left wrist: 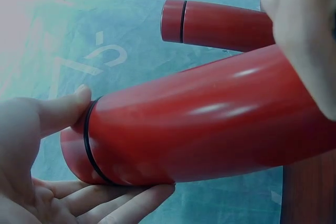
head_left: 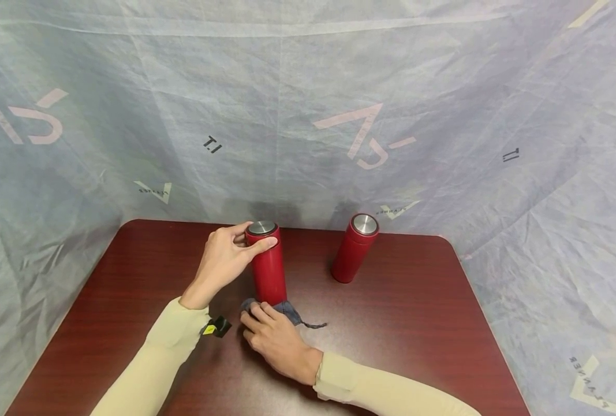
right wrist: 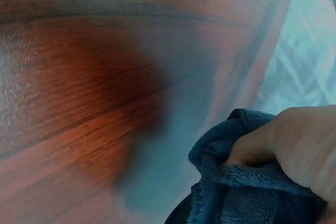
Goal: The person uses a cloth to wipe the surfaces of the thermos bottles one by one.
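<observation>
A red thermos flask (head_left: 269, 270) with a silver-topped lid stands slightly tilted near the middle of the table. My left hand (head_left: 223, 259) grips it at the top, thumb across the front and fingers round the far side, by the black ring (left wrist: 90, 142) below the lid. At the flask's lower end, my right hand (head_left: 280, 345) holds a dark blue-grey fuzzy cloth (right wrist: 247, 182). The thumb presses into its folds in the right wrist view. A thin dark cord (head_left: 314, 326) trails from the cloth to the right. The flask's base is hidden behind cloth and hand.
A second red thermos flask (head_left: 353, 251) stands to the right, farther back. The dark red-brown table (head_left: 417, 323) has rounded far corners. Grey-blue printed sheeting (head_left: 287, 144) hangs behind the table and along both sides. A small black strap end (head_left: 221, 327) sticks out at the left cuff.
</observation>
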### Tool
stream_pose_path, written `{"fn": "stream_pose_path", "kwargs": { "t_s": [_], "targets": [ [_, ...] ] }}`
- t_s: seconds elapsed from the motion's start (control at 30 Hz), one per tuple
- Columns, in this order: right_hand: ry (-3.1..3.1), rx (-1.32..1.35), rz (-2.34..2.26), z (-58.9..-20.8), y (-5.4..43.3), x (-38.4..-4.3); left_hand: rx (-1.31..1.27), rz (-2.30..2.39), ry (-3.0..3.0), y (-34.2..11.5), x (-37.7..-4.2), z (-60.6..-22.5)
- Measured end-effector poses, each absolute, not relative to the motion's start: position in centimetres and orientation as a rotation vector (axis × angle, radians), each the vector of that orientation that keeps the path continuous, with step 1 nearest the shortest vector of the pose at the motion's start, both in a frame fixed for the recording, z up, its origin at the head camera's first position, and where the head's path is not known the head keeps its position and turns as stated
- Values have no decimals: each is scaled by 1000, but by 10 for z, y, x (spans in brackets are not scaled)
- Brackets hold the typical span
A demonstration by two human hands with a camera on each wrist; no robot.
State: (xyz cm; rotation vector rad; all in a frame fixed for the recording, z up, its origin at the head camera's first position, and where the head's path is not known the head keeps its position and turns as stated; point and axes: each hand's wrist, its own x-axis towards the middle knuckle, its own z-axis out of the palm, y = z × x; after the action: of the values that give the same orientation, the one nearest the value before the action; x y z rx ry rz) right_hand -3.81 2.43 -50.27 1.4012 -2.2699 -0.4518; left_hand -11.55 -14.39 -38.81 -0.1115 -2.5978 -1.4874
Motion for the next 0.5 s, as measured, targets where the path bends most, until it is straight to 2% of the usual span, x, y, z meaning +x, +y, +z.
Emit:
{"fn": "stream_pose_path", "kwargs": {
  "t_s": [0.5],
  "targets": [
    [-2312,1363,-307,-489,22,-51,-125,-1405,-2634,-137,-111,-389]
  ]
}}
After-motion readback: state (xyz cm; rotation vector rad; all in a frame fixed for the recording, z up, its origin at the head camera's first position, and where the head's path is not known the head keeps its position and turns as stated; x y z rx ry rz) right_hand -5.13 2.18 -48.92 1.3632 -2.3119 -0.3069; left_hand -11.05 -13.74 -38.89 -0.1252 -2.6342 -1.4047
